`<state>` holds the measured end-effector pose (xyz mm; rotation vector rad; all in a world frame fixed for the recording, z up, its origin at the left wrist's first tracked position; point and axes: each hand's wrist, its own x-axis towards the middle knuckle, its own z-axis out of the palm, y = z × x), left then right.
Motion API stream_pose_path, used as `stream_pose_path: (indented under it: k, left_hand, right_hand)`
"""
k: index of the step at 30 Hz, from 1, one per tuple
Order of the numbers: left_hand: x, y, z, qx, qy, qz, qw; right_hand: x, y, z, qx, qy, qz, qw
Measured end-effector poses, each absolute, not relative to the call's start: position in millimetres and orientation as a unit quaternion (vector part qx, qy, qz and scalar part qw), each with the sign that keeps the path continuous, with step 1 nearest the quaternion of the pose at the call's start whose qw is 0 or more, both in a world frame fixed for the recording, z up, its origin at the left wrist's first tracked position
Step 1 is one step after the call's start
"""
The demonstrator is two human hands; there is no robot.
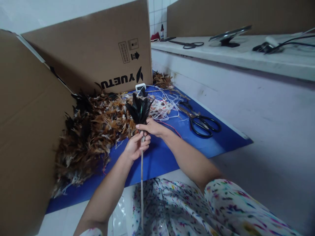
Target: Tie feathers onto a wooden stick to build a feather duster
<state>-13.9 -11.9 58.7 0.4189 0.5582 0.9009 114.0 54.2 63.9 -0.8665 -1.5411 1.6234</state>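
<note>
My left hand (137,144) is wrapped round a thin pale stick (142,183), whose lower end hangs down toward my lap. At the stick's top sits a tuft of black feathers (139,109), fanned upward. My right hand (152,127) closes on the base of that tuft, just above the left hand, with its thumb laid across the quills. Most of the quill ends are hidden by my fingers. A large heap of brown and black feathers (98,121) lies to the left of both hands.
Black-handled scissors (201,124) rest on the blue mat (157,160) at right, near tangled white strings (164,101). Cardboard boxes (93,49) wall in the left and back. Another pair of scissors (188,44), a phone-like device on a stand (230,34) and cables occupy the white ledge (236,57).
</note>
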Motion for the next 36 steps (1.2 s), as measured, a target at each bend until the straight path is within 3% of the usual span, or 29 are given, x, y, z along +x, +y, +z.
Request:
stream_pose_path:
  k: [29,36]
  left_hand:
    - [-15.0,-17.3,63.6,0.230,0.250,0.390,0.856]
    - [-13.4,-12.0,58.9,0.254,0.260,0.379,0.851]
  right_hand:
    - [126.6,61.2,59.3,-0.283,-0.641,0.643,0.309]
    - [122.5,58.4,57.5,-0.329,-0.614,0.641,0.323]
